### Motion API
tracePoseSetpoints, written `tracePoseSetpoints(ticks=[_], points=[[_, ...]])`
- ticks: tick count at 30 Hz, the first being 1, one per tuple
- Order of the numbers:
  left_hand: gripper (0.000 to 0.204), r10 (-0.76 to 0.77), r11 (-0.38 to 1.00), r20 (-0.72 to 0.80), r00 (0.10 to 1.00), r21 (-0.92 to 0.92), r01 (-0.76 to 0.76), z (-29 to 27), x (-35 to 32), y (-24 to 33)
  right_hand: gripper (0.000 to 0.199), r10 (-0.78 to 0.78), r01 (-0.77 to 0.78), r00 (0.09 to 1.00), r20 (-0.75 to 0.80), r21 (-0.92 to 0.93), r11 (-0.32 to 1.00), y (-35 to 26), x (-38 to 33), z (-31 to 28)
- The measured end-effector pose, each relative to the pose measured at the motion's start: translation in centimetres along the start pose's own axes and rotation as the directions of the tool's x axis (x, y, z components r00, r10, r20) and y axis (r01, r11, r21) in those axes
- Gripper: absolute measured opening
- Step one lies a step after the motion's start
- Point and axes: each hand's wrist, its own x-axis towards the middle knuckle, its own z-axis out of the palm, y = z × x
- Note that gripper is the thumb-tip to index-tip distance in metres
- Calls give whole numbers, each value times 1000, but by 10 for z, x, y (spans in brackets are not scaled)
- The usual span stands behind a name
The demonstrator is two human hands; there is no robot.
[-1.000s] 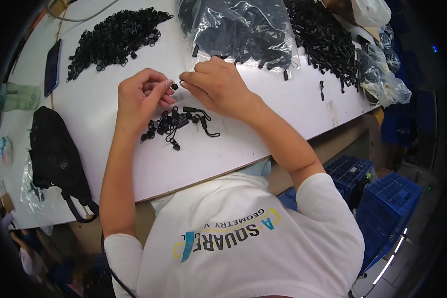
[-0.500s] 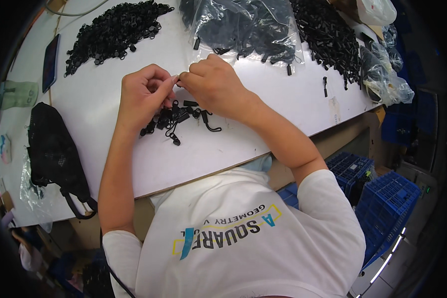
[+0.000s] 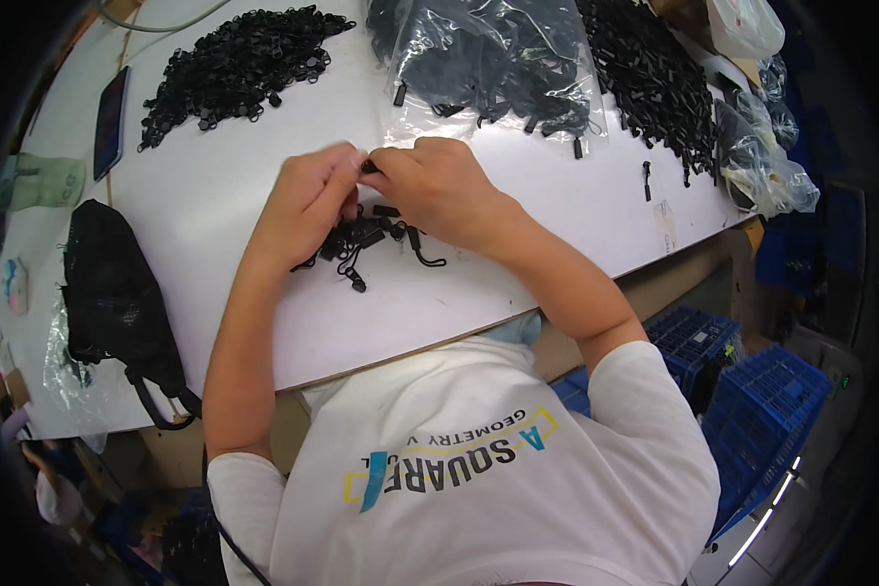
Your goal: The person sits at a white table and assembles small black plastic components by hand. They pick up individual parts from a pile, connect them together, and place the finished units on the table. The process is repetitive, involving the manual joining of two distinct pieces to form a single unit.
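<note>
My left hand (image 3: pixel 311 200) and my right hand (image 3: pixel 449 190) meet above the white table, fingertips pinched together. Between them a small black zipper pull (image 3: pixel 368 167) shows only in part; the fingers cover the rest. Just below the hands lies a small heap of black zipper pulls (image 3: pixel 361 234), partly hidden by my left hand. One pull with a cord loop (image 3: pixel 420 246) lies at the heap's right side, and a looped piece with a slider-like end (image 3: pixel 358 283) sticks out toward me.
Farther off are a heap of black zipper sliders (image 3: pixel 234 68), a clear bag of black parts (image 3: pixel 488 68) and a heap of black cord pulls (image 3: pixel 654 88). A phone (image 3: pixel 110 122) and a black bag (image 3: pixel 117 283) lie at left. Blue crates (image 3: pixel 762 420) stand beyond the right table edge.
My left hand has turned over toward the right hand, its fingers now closed up and more hidden. Both hands stay together over the small heap. The whole view has shifted slightly.
</note>
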Motion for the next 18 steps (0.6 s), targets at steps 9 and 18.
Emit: tracePoseSetpoints(ticks=[9, 18], points=[[19, 277, 945, -272, 922, 253, -209, 8, -1, -5, 28, -87, 86, 996, 31, 55, 995, 2, 0, -10], [9, 223, 930, -169, 960, -259, -262, 7, 2, -10, 25, 14, -16, 1000, 12, 196, 981, 2, 0, -6]])
